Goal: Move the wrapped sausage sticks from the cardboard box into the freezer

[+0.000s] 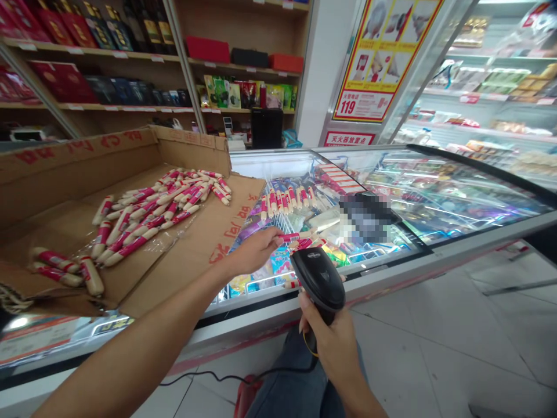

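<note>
In my right hand (333, 342) is a black barcode scanner (319, 278), gripped round its handle, its head over the freezer's front part. My left hand (256, 252) reaches across the glass with its fingers pinched on the end of a sausage (289, 237) in a pink-labelled wrapper. Just beyond the scanner lie a few more such sausages, partly hidden by it. A row of wrapped sausages (287, 200) rests on the glass farther back. To the left, a cut-open cardboard box (187, 145) holds a loose heap of sausages (148, 212).
Under the box and hands runs a glass-topped chest freezer (452, 249) full of packaged goods. A blurred dark object (368, 216) sits on its glass. The scanner's black cable (217, 377) trails left past my legs. Stocked shelves (248, 69) stand behind.
</note>
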### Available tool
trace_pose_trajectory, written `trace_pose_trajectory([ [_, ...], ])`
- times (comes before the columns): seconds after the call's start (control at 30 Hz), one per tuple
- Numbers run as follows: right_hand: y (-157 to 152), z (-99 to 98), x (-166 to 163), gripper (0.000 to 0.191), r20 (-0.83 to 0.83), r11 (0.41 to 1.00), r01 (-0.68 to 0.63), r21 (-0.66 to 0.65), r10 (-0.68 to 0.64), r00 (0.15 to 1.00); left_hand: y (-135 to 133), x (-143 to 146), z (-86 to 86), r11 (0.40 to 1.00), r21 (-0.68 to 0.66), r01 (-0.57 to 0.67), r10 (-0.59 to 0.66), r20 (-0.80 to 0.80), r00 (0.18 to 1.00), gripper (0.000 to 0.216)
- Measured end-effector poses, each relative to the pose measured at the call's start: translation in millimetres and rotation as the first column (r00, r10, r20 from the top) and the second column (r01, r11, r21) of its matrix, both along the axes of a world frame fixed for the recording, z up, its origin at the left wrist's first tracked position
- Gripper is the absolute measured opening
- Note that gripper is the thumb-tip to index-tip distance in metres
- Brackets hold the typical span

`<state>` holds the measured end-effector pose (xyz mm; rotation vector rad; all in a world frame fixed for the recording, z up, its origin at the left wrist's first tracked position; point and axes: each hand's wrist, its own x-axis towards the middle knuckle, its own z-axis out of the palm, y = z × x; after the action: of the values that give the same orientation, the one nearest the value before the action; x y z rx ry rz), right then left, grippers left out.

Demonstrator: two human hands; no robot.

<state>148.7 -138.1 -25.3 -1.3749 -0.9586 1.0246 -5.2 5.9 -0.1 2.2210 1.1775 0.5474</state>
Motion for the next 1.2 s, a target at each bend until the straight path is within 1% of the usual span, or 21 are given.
trace_pose_trajectory([
  [0.3,1.8,-0.9,0.4,0.036,0.025,1.000,0.024,0.001,-0.024,0.999,-0.4,0.5,0.3,1.000,0.013,-0.003,0.003,-0.001,1.000,0.027],
  [0.53,2.1,-0.5,0.9,0.038,0.068,1.000,0.006,0.010,-0.007,0.998,0.8,0.4,-2.1,1.000,0.021,-0.010,0.009,0.028,1.000,0.026],
  [0.7,3.3,-3.6,0.4,0.035,0.036,1.000,0.018,0.019,-0.018,0.999,0.9,0.7,-2.8,1.000,0.025,-0.019,0.018,0.031,0.999,0.025],
  [0.83,3.2,-5.1,1.3,0.034,0.019,1.000,0.001,0.016,-0.001,1.000,1.1,0.6,-2.9,1.000,0.016,-0.024,0.024,0.018,1.000,0.026],
  [0.93,2.5,-4.2,1.9,0.033,0.042,1.000,-0.006,0.018,0.006,0.999,1.2,0.8,-5.0,0.996,0.040,-0.075,0.077,-0.031,0.997,0.027],
  [1.03,2.0,-3.5,1.5,0.033,0.034,1.000,0.004,0.014,-0.004,0.999,1.5,2.6,-8.2,0.985,0.123,-0.124,0.140,-0.128,0.982,0.028],
  [1.13,2.1,-3.3,0.4,0.034,0.006,1.000,0.012,0.015,-0.012,1.000,2.7,7.3,-9.8,0.971,0.207,-0.120,0.170,-0.245,0.954,0.027],
  [1.2,2.2,-2.9,-0.3,0.034,-0.016,1.000,0.014,0.019,-0.014,1.000,3.9,11.9,-9.5,0.966,0.239,-0.104,0.177,-0.310,0.934,0.026],
])
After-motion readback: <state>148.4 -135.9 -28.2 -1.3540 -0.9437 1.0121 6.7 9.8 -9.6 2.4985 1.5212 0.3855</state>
